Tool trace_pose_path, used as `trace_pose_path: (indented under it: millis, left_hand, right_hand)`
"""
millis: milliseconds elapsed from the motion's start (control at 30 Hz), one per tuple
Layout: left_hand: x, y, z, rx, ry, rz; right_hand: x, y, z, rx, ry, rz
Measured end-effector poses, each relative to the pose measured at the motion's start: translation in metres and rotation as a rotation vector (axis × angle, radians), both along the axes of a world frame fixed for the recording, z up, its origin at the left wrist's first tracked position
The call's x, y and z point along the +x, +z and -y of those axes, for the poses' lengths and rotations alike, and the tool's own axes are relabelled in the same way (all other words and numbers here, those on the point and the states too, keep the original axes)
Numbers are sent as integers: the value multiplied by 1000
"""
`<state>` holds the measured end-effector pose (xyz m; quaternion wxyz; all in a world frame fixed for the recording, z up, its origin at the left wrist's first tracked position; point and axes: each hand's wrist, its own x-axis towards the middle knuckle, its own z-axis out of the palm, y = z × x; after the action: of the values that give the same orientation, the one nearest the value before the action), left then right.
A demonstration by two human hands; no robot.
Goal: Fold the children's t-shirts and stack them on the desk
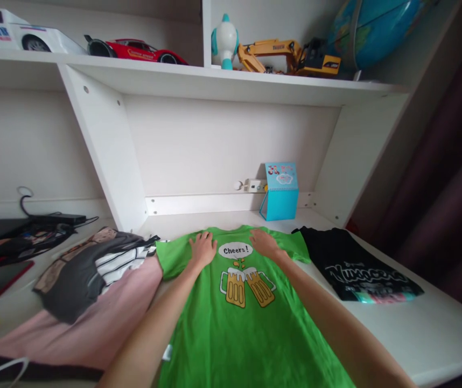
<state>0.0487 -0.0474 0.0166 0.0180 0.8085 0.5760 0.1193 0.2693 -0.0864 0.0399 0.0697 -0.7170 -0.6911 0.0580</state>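
A green T-shirt [210, 334] lies spread on the white desk, collar toward the back wall. Its front carries a "Cheers!" speech bubble and two beer mugs. My left hand [203, 248] rests on the shirt near its left shoulder, palm down with fingers apart. On the other side of the print, my right hand [265, 243] lies on the fabric below the collar, fingers pointing left and partly bent. Neither hand visibly lifts any cloth. The shirt's lower hem runs out of view at the bottom.
At right lies a folded black T-shirt [360, 264]. A pile of clothes at left includes a pink garment [89, 323] and a dark grey garment [77, 280]. A blue desk calendar [282, 199] stands behind. Toys, including an excavator [291, 56], sit on the overhead shelf [231, 81].
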Motion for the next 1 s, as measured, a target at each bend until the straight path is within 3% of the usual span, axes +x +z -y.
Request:
trace_pose_path:
  millis: [267,600,700,833,933,1000]
  left_hand:
    - [-10,-1,-23,-177,49,-63]
    - [-3,-5,-45,-152,100,-70]
    - [-4,-2,-42,-146,93,-66]
    - [-6,-1,-41,-144,83,-67]
    - [-5,-2,-43,-153,82,-68]
    - [-5,-1,-45,-168,73,-73]
  right_hand:
    - [11,-32,-36,-13,-102,-14]
    - [23,-23,-61,-38,-57,-14]
    - [11,-18,-35,-37,-27,-15]
    - [2,-18,44,-47,204,-45]
    - [26,-26,109,-22,326,-54]
    - [54,-32,141,4,245,-20]
